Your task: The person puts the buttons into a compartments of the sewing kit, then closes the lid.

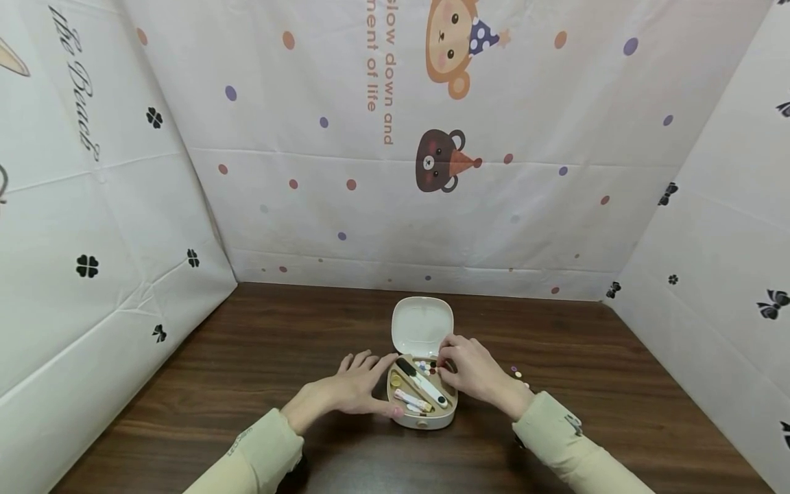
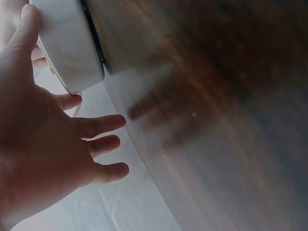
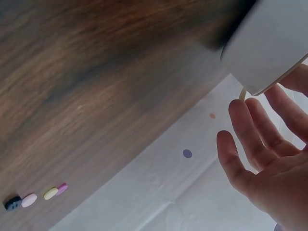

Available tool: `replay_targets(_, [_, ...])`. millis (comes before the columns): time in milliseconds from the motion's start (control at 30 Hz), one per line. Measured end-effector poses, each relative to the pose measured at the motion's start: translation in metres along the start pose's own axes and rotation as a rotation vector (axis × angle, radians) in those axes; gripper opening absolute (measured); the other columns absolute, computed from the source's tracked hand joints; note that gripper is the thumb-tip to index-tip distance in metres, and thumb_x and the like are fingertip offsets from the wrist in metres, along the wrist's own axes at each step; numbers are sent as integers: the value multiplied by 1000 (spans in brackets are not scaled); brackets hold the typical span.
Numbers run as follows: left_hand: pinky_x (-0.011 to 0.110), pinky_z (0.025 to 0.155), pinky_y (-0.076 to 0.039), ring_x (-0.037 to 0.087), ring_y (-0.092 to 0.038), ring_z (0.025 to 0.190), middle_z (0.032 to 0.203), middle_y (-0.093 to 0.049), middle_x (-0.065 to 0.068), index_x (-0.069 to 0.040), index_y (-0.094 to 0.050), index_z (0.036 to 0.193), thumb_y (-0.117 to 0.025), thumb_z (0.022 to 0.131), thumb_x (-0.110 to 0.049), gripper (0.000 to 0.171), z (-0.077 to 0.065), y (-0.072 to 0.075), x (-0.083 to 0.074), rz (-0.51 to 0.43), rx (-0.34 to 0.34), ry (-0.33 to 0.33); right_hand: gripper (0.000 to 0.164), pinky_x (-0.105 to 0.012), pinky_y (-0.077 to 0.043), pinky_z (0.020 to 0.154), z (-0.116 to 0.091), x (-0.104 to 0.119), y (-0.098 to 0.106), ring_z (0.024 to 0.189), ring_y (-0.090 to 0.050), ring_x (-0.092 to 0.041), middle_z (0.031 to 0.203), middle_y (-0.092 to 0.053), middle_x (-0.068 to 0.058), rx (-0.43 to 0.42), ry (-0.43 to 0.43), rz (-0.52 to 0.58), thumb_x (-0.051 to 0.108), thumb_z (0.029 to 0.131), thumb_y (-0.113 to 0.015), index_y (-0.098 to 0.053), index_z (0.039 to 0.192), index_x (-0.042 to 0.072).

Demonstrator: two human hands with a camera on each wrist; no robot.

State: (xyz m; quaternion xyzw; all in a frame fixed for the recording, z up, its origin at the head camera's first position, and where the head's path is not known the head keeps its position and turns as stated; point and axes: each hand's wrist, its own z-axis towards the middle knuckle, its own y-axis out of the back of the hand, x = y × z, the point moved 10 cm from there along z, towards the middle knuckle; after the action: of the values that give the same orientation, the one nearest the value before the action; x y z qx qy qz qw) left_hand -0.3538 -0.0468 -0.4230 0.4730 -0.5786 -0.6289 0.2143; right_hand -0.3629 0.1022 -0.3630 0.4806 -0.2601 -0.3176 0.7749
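The white compartmented box (image 1: 422, 420) is sitting on the dark wooden bench (image 1: 302, 322), its lid (image 1: 422, 325) standing raised on the far side. The left hand (image 1: 353, 390) is spreading its fingers wide and gripping nothing; its thumb is touching the box's near left side and its index finger is reaching the far left edge. The right hand (image 1: 472, 370) is bending over the far right compartment with its outer fingers loosely apart; whether its fingertips are pinching anything cannot be told. Small buttons (image 1: 424, 368) are lying in that compartment. A black-and-white stick-like tool (image 1: 427, 386) is lying diagonally across the middle, and a yellow round item (image 1: 396, 379) is resting in the left compartment. Right of the box, black (image 3: 13, 203), pale pink (image 3: 29, 200), yellow (image 3: 50, 193) and purple buttons (image 3: 62, 188) are lying on the bench.
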Motion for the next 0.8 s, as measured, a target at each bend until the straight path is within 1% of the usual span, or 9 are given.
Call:
replay_targets(233, [64,113,-17,40,-23,145,150,-38,16,-23,-19,153,-60,76,-75,102,-1,2,-1,-11,-3,-6,9,-25,-35,65,-5,3,3,73,-50,-8,89,-61,4,-4,22,6,12,81,-74,-73,77,20])
replay_targets(467, [64,113,-17,39,-23,145,150,-37,16,-23,-19,154,-60,76,-74,102,-1,1,-1,-8,3,0,11,-25,-35,66,-9,2,2,75,-51,-8,91,-60,5,2,25,-2,12,81,-72,-77,82,22])
replay_targets(633, [64,113,-16,40,-22,145,151,-36,17,-23,-18,154,-60,76,-75,103,-1,1,-1,-9,8,-1,9,-27,-39,67,-11,-1,6,70,-52,-7,91,-63,5,-14,8,39,14,83,-71,-76,85,21])
replay_targets(800, [65,113,-16,40,-22,145,151,-36,17,-24,-18,154,-58,76,-76,103,-1,0,-2,-8,8,-10,8,-30,-47,68,-20,-13,17,65,-53,-3,89,-66,6,-59,-19,59,13,83,-71,-75,89,18])
